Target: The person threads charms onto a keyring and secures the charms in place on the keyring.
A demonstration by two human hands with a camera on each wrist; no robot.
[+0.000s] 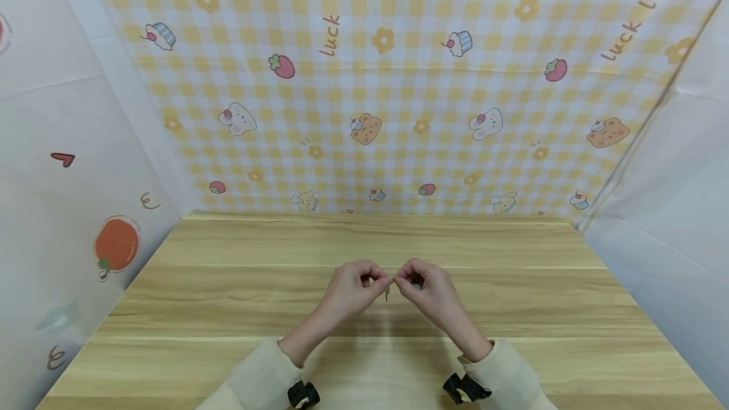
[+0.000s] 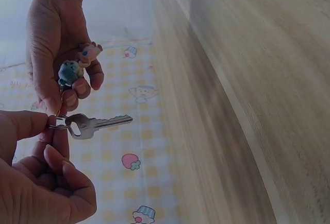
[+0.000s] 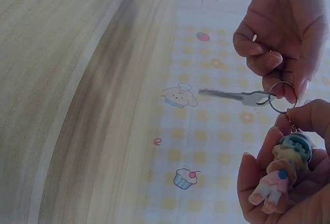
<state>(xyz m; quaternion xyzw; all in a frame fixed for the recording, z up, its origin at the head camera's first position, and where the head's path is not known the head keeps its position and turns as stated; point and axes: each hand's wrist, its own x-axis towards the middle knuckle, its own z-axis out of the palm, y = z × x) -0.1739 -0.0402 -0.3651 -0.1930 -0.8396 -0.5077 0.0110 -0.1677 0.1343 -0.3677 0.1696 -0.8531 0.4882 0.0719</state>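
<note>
The head view looks forward and down over the bench [image 1: 228,309] toward its far edge, from farthest off. Each wrist view, close by the fingers [image 2: 26,123] and turned sideways, faces that edge; both share the key [image 2: 100,123].

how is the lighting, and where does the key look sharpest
Head view: bright, soft shadows on the table; left wrist view: dimmer, hazy, but the key shows its teeth clearly; right wrist view: also hazy, the key blurrier.

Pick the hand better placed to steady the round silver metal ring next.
Probably the left hand: it pinches that ring, while the right hand holds the teal and pink figurine by its thin gold metal chain.
</note>
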